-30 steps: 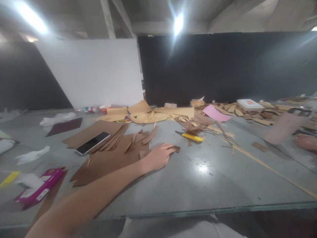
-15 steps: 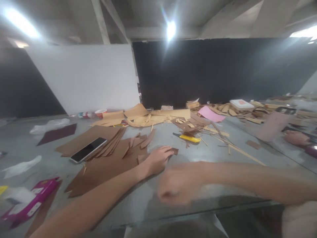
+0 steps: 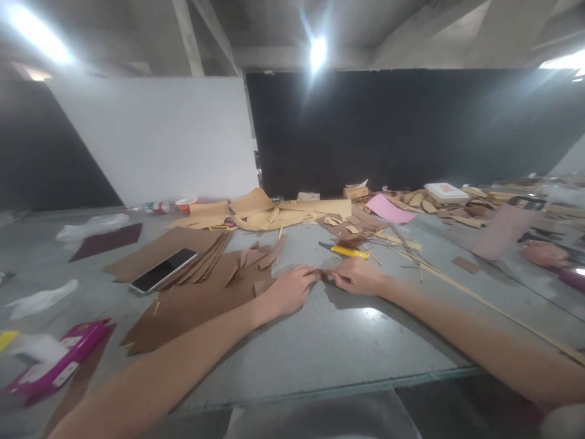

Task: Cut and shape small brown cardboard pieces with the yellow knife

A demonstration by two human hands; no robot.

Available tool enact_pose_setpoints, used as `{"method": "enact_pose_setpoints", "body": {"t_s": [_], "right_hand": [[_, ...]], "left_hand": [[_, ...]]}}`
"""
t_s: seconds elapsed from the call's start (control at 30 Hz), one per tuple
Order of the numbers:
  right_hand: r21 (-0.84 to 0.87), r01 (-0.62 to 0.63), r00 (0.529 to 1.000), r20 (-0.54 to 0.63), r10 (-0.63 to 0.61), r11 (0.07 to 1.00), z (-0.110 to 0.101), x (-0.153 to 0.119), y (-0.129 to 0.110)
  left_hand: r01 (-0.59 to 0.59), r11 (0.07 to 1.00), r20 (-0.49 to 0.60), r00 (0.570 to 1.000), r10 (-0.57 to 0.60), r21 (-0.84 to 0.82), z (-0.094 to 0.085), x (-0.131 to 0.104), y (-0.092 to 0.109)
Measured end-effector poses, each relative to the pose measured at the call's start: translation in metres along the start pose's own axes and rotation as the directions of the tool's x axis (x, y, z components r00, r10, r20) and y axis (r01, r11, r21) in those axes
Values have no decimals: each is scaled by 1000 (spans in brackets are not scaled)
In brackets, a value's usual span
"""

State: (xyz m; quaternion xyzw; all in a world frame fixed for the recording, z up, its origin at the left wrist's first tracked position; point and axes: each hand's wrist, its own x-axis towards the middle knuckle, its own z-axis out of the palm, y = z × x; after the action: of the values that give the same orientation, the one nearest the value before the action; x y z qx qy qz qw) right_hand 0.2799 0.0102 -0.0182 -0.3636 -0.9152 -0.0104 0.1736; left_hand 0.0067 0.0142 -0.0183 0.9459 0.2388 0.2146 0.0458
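Both my hands meet at the middle of the grey table (image 3: 292,360). My left hand (image 3: 292,289) lies low over the surface, its fingers closed on a small brown leather-like piece (image 3: 322,275), mostly hidden between the hands. My right hand (image 3: 359,277) pinches the same piece from the other side. Just beyond the right hand lies a utility knife (image 3: 350,252) with a yellow handle, its dark end pointing left. Left of my hands, large brown sheets (image 3: 201,311) are spread flat, with several cut scraps (image 3: 251,259) on top.
A phone (image 3: 164,270) rests on brown sheets at left. Nearer sits a magenta packet (image 3: 59,363). Tan sheets (image 3: 292,213) and a pink sheet (image 3: 390,209) lie at the back. Long thin strips (image 3: 484,305) cross the right side, where another person's hand (image 3: 546,253) shows.
My right hand has moved forward from near the table's front edge to the small brown piece beside my left hand. My left hand has stayed nearly in place.
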Motion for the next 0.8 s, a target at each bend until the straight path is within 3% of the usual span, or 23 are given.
{"method": "enact_pose_setpoints", "body": {"t_s": [0.2, 0.47, 0.8], "right_hand": [[-70, -96, 995, 23, 98, 993, 2, 11, 1], [-105, -113, 985, 116, 125, 988, -8, 12, 2], [-116, -121, 984, 118, 135, 986, -8, 13, -1]], "left_hand": [[-1, 1000, 15, 1000, 1, 9, 0, 1, -1], [2, 1000, 15, 1000, -2, 26, -1, 2, 1], [29, 999, 37, 999, -30, 36, -1, 2, 1]]}}
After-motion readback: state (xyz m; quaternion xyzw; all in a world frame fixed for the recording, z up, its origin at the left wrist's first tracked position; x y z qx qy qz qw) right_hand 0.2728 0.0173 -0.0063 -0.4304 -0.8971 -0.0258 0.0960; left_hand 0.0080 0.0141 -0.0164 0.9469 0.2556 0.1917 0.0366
